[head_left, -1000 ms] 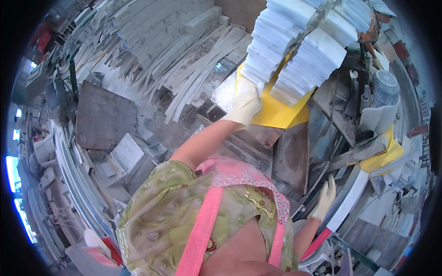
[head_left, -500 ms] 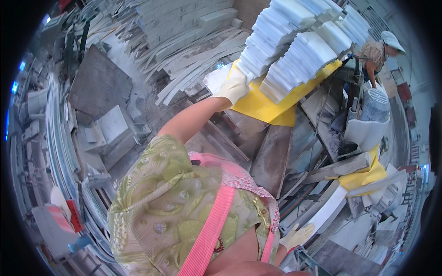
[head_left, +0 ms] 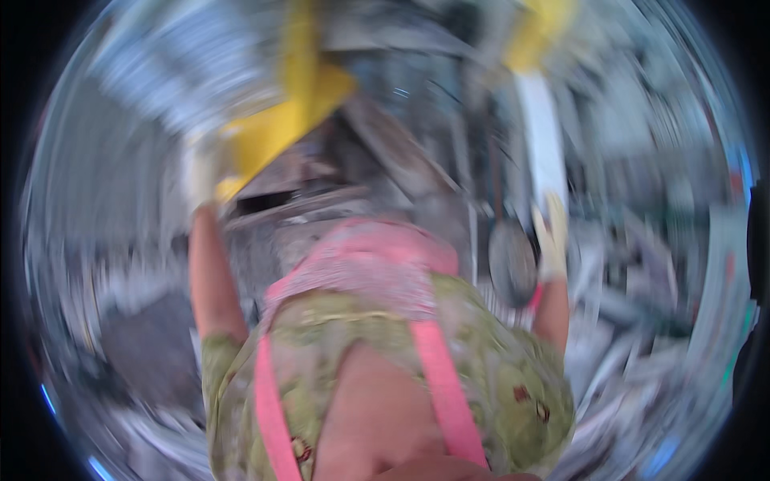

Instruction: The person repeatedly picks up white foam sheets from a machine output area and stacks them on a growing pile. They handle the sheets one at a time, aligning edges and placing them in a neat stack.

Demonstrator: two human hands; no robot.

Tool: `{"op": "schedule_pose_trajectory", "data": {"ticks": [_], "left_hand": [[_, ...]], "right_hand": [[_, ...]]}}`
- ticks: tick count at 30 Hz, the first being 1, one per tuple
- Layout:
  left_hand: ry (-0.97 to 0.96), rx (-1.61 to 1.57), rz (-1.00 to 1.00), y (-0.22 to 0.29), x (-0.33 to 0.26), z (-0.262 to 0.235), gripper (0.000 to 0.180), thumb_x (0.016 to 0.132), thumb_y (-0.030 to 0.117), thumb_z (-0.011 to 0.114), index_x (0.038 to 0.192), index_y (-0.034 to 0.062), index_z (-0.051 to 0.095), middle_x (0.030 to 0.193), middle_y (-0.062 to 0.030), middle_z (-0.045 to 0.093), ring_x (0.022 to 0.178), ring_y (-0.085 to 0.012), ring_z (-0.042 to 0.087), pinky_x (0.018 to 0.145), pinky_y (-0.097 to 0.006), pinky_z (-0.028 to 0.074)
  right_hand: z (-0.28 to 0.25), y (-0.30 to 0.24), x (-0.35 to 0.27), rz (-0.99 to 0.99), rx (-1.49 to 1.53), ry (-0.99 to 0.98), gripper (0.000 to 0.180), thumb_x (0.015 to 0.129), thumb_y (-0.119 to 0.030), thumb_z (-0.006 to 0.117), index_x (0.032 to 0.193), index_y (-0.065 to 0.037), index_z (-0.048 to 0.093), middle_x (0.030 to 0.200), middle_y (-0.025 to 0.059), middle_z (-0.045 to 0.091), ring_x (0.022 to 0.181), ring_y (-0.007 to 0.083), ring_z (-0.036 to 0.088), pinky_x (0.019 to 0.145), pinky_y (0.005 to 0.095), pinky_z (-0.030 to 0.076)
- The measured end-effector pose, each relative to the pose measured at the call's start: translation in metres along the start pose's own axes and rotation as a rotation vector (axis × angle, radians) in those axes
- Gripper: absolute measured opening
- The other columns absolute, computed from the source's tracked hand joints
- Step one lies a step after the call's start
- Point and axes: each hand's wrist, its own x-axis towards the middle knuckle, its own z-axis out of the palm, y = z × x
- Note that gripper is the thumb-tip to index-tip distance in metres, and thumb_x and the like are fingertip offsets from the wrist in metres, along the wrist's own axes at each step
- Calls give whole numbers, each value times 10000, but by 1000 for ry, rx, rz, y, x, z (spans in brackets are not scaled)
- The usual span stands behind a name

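Observation:
My left hand (head_left: 202, 170), in a pale glove, is at the near end of a stack of white slabs (head_left: 180, 72), next to yellow sheeting (head_left: 269, 132). Motion smears its fingers, so I cannot make out whether it grips a slab. My right hand (head_left: 552, 240), gloved too, is at the near end of a long white strip (head_left: 542, 132). Its fingers are stretched out and apart against the strip, not wrapped round it. The strip runs away from me toward a second piece of yellow sheeting (head_left: 539, 32).
Brown boards (head_left: 393, 140) lie in front of me between my hands. A dark rounded disc-like thing (head_left: 512, 263) is just left of my right hand. Blurred grey pieces and clutter surround me on both sides.
My view has swung to the right, so the slab stack now lies at the upper left and the white strip ahead on the right. Both hands stay by the same things.

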Motion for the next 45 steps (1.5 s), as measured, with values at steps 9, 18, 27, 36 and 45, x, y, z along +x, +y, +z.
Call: {"op": "schedule_pose_trajectory", "data": {"ticks": [9, 18, 27, 36, 45], "left_hand": [[-75, -963, -587, -31, 1, 22, 606, 947, 277, 603, 1437, -48, 462, 1276, -282, 636, 1150, -394, 645, 949, -438, 499], [-2, -1051, -555, 10, -6, -23, 552, 1020, 500, 489, 1347, 59, 558, 1124, -150, 698, 1056, -298, 677, 910, -419, 513], [-155, -511, -803, 57, -11, -110, 433, 911, 442, 558, 1147, 91, 654, 998, -211, 701, 938, -359, 692, 821, -490, 524], [57, -910, -829, 69, -16, -106, 386, 929, 370, 548, 1131, 49, 618, 981, -211, 696, 925, -361, 689, 816, -460, 521], [151, -1020, -691, 59, -32, -104, 280, 844, 122, 569, 1053, -33, 673, 1010, -278, 690, 954, -417, 688, 820, -466, 543]], "right_hand": [[-24, -20, -23, 75, -496, -124, 840, 815, -199, 751, 1548, -78, 358, 1591, 166, 368, 1486, 339, 314, 1208, 484, 246], [8, -3, 30, -136, -561, 50, 644, 874, -138, 672, 1469, 0, 465, 1500, 190, 494, 1393, 344, 455, 1187, 438, 318], [5, -6, 74, -428, -786, -61, 606, 917, -164, 574, 1472, 37, 435, 1523, 223, 459, 1416, 338, 437, 1194, 539, 263], [31, 40, 129, -365, -1007, -82, 881, 790, -129, 699, 1566, -30, 295, 1653, 155, 269, 1529, 300, 261, 1222, 456, 246], [-2, -84, 140, 137, -371, -91, 467, 954, -240, 679, 1337, 6, 576, 1149, 192, 665, 1002, 332, 647, 932, 420, 514]]}}
